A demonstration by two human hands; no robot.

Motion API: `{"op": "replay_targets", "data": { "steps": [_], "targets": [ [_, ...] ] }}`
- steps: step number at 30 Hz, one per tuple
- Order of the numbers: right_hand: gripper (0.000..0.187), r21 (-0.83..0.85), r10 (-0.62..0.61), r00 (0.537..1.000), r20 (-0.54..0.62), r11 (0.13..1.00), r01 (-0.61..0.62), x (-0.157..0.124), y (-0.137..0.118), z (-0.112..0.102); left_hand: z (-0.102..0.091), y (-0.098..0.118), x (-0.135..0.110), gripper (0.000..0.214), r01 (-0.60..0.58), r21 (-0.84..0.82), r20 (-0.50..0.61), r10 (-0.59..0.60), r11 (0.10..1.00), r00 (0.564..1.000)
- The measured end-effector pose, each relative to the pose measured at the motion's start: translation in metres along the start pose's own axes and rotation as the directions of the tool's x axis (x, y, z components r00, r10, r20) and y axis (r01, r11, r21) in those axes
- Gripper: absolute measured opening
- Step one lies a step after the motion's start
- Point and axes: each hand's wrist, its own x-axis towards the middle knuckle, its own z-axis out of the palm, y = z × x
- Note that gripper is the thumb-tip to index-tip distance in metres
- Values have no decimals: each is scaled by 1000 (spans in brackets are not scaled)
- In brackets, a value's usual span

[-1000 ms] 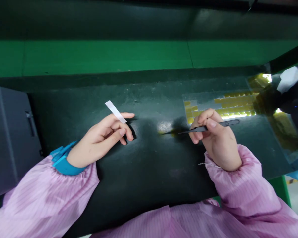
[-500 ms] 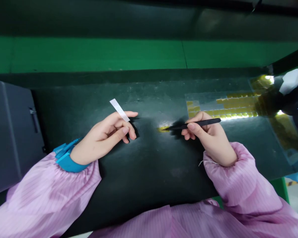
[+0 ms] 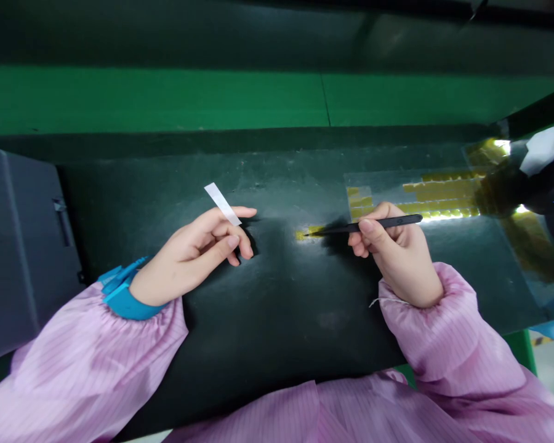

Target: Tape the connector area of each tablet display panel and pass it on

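Observation:
My left hand [image 3: 196, 252] is raised above the dark work surface, index finger stretched out and the other fingers curled toward the thumb. A narrow white strip [image 3: 222, 204] lies across its index finger and sticks out to the upper left; whether it is stuck there or pinched between fingers is unclear. My right hand [image 3: 392, 246] is closed round black tweezers [image 3: 388, 222], which point left. Their tips meet a small yellow film piece [image 3: 314, 231] lying flat on the surface.
A clear sheet with rows of yellow strips [image 3: 447, 192] lies behind my right hand. At the far right are a dark object [image 3: 551, 191] and white crumpled material [image 3: 545, 149]. A grey case [image 3: 23, 246] stands on the left. A green panel [image 3: 175, 101] runs along the back.
My right hand and the tweezers have shifted slightly right and up. More of the yellow film piece shows round the tips. My left hand and the white strip stay practically still.

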Motion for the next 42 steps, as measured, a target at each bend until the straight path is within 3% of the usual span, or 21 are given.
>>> {"op": "replay_targets", "data": {
  "steps": [7, 17, 42],
  "targets": [
    [36, 147, -50, 995, -91, 987, 63, 2, -6, 0, 0, 2, 1, 35, 12, 1, -9, -12, 1000, 1000],
    [37, 80, -121, 986, -112, 988, 130, 1, -8, 1, 0, 0, -1, 36, 13, -3, -5, -13, 1000, 1000],
    [37, 93, -127, 978, -163, 985, 143, 0, -9, 2, 0, -2, 0, 36, -17, -7, 6, 17, 1000, 1000]
  ]
}}
